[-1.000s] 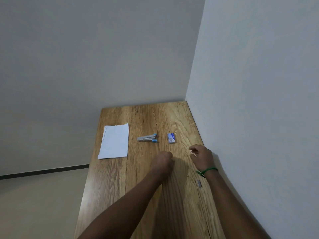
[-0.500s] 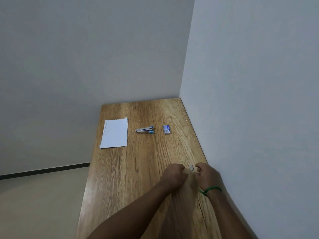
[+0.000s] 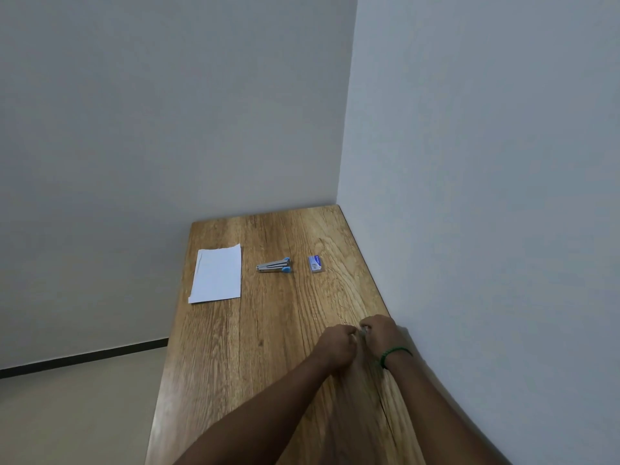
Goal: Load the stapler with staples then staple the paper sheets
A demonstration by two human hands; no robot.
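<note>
A silver stapler with blue ends [image 3: 275, 266] lies on its side at the middle of the wooden table [image 3: 268, 330]. To its right is a small blue and white staple box [image 3: 316, 264]; to its left lies a stack of white paper sheets [image 3: 216, 278]. Near the table's right edge my left hand [image 3: 337, 345] and my right hand [image 3: 382, 335] meet with fingers curled. Both pinch a small grey staple strip [image 3: 363, 331], which is mostly hidden by the fingertips. Both hands are well in front of the stapler and box.
The table stands in a corner, with a wall along its right edge and another behind its far edge. Its left edge drops to a beige floor [image 3: 67, 414]. A green band [image 3: 392, 353] circles my right wrist.
Both hands drew back from near the staple box toward me and came together at the right edge. The grey strip that lay on the table is now between the fingertips.
</note>
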